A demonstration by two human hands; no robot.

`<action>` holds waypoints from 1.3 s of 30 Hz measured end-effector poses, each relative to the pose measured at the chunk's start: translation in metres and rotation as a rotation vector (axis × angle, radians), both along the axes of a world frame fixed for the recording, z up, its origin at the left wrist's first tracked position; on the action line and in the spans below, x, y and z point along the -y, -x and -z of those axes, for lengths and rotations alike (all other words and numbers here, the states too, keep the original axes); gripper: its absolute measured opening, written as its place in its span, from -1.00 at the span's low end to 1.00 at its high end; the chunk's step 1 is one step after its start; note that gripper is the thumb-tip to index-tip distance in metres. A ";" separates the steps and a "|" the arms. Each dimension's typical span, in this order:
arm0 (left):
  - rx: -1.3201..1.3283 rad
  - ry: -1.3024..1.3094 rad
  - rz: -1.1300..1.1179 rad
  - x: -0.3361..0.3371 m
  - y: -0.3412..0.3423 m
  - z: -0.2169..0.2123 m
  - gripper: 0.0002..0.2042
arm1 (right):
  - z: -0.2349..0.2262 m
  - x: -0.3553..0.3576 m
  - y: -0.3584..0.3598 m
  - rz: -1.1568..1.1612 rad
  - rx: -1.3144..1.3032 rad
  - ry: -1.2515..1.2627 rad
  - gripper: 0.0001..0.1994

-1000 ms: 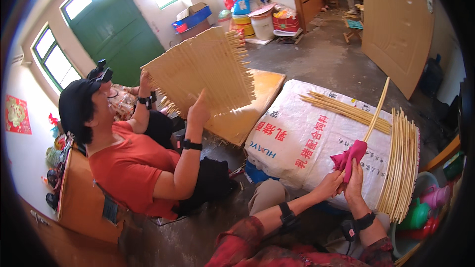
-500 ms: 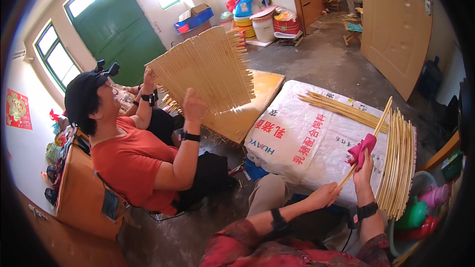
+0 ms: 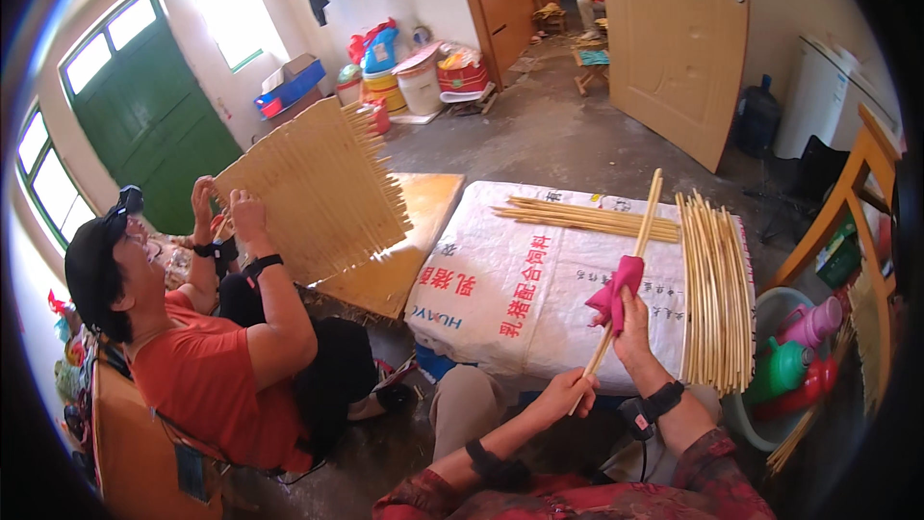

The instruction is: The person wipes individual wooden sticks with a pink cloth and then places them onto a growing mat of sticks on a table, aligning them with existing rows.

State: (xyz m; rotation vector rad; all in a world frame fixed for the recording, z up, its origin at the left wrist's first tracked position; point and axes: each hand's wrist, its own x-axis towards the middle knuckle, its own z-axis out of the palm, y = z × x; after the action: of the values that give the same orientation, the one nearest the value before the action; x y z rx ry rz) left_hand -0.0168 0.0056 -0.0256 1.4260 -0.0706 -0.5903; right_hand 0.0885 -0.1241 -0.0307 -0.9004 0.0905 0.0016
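My left hand is closed around the lower end of a few thin, pale peeled stalks. Higher up, my right hand grips a magenta cloth wrapped about the same stalks, which slant up and away over a low surface covered with a white woven sack. Many similar stalks lie side by side along the right part of this surface. A smaller bundle of stalks lies crosswise along the far edge.
At left, a seated co-worker in an orange shirt holds up a woven stalk mat above a wooden board. A basin with coloured jugs stands at right, near a wooden chair frame. Beyond is an open door.
The view has turned right, so everything sits further left. Both my hands keep hold of the stalks and cloth. The co-worker's two hands have come together at the mat's near edge.
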 end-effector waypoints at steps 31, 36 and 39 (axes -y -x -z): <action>0.140 -0.055 -0.068 0.009 -0.001 -0.009 -0.79 | -0.012 0.003 -0.008 0.026 0.044 0.004 -0.80; 0.062 -0.069 0.005 0.006 -0.001 -0.008 -0.77 | -0.021 0.000 -0.002 0.055 0.038 0.105 -0.78; 0.086 -0.079 0.026 0.003 -0.003 -0.008 -0.77 | -0.015 0.001 -0.003 0.036 0.019 0.088 -0.80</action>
State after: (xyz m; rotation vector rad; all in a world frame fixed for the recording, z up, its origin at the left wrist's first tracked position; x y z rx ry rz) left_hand -0.0137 0.0028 -0.0175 1.5286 -0.1353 -0.5583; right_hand 0.0919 -0.1250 -0.0162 -0.9865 0.0891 -0.0449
